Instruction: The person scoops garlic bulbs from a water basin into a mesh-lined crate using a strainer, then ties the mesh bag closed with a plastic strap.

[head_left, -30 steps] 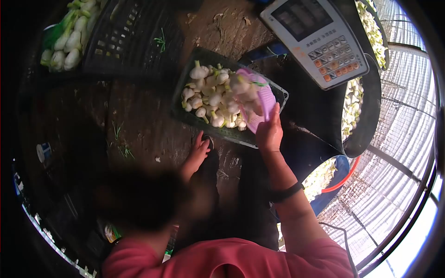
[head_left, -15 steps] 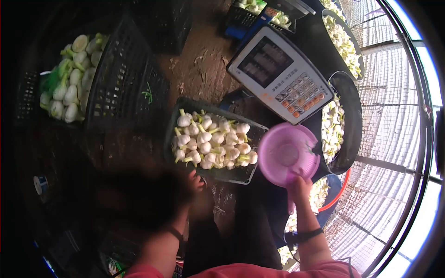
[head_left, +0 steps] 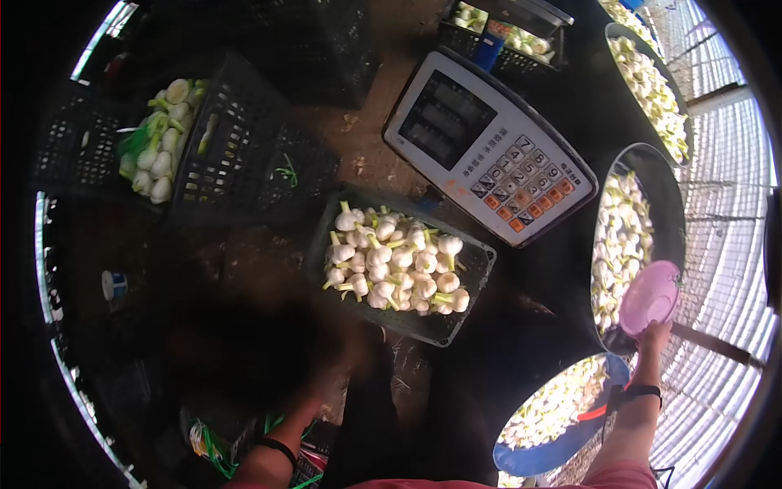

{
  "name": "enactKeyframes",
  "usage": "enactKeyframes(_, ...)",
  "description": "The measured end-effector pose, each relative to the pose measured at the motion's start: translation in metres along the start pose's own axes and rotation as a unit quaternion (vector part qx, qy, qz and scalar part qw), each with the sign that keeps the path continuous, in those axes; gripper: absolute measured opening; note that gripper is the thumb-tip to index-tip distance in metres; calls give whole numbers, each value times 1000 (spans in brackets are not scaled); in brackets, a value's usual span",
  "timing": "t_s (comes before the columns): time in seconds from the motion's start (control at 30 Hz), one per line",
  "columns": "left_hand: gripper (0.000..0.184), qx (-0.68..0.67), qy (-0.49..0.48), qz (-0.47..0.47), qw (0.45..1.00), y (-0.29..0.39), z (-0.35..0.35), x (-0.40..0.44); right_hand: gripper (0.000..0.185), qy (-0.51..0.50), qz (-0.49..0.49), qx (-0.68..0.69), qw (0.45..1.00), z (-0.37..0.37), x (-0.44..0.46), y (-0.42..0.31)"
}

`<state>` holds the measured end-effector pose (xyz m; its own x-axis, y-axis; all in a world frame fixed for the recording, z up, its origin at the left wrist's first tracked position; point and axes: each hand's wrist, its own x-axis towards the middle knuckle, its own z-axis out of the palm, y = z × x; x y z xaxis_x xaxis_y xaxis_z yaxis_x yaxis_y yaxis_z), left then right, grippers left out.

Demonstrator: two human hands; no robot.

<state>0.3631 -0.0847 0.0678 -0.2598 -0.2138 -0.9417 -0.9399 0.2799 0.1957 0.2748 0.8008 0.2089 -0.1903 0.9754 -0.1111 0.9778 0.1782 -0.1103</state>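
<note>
My right hand (head_left: pixel 656 334) grips the edge of a pink plastic bowl (head_left: pixel 650 300), held over the lower edge of a dark tub filled with garlic bulbs (head_left: pixel 621 236). A dark green crate (head_left: pixel 440 332) in the middle contains many white garlic bulbs (head_left: pixel 399 265) with short green stems. Low on the left, my left forearm shows, but a dark blurred shape covers most of my left hand (head_left: pixel 314 399), and its fingers cannot be made out.
A scale display with keypad (head_left: pixel 489 147) stands behind the green crate. Black crates (head_left: pixel 236 155) are at the left, one beside bagged bulbs (head_left: pixel 163 151). A blue tub (head_left: pixel 521 460) of garlic lies lower right, another dark tub (head_left: pixel 676 110) upper right.
The pink bowl, first tipped over the green crate, has moved right in my right hand to the dark tub. My left hand has drawn back from the crate toward me. The view has shifted.
</note>
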Motion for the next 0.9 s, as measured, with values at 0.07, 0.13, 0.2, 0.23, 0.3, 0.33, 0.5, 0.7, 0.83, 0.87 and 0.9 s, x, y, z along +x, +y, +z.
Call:
enactKeyframes(0.07, 38, 54, 14, 50, 997, -13, 17, -12, 54, 1, -51, -142, 989, -2, -27, -43)
enactKeyframes(0.13, 40, 6, 3, 105, 994, -34, 33, -15, 56, -25, -48, -125, 991, 62, 20, -14)
enactKeyframes(0.2, 41, 10, 26, 44, 999, -11, 60, -33, 58, -135, 17, -57, 989, 78, 13, -35)
enactKeyframes(0.23, 42, 8, 36, -13, 999, 8, 78, -43, 55, -173, -34, -102, 979, 143, 82, 19)
enactKeyframes(0.3, 41, -17, 16, -21, 999, 37, 97, -67, 51, -266, -55, -59, 961, 202, 108, 40)
enactKeyframes(0.33, 40, -11, -1, -20, 1000, 43, 104, -71, 49, -302, -57, -9, 952, 200, 94, 21)
enactKeyframes(0.5, 36, 21, -27, -9, 999, 48, 92, -54, 36, -413, 13, 284, 866, 169, 26, -44)
enactKeyframes(0.7, 44, 102, -1, -33, 994, 97, 77, -66, 20, -410, 75, 512, 751, 125, -14, -48)
enactKeyframes(0.83, 44, 97, -7, -5, 995, 107, 75, -68, 21, -378, 98, 521, 759, 103, -13, -46)
enactKeyframes(0.87, 44, 96, -13, -1, 995, 106, 77, -66, 21, -373, 85, 539, 751, 94, -12, -45)
enactKeyframes(0.9, 43, 97, -10, -6, 995, 104, 78, -64, 21, -367, 81, 538, 754, 84, -12, -44)
